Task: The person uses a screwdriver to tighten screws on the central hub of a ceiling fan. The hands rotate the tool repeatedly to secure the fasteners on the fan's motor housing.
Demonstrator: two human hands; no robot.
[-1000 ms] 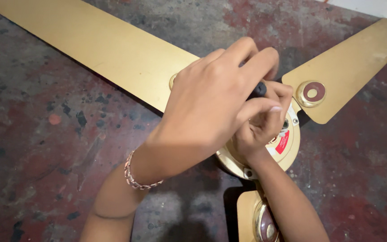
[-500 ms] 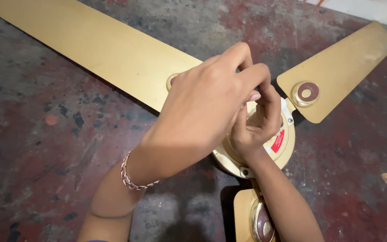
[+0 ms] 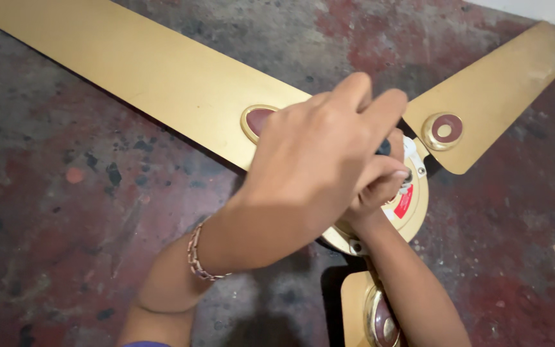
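Stained red-grey concrete floor (image 3: 65, 212) is carrying our gold ceiling fan (image 3: 412, 212). Our left hand (image 3: 316, 167) and right hand (image 3: 380, 189) are clamping a small dark part (image 3: 383, 148) over its hub, beside a red rectangular label (image 3: 404, 202); three blades (image 3: 149, 71) are spreading outward.

Single head-worn view, looking steeply down and slightly forward from close above the left hand (image 3: 319, 160) and right hand (image 3: 380, 186) at the fan hub (image 3: 412, 205), blades cropped by frame edges, stained floor (image 3: 65, 212) filling the rest.
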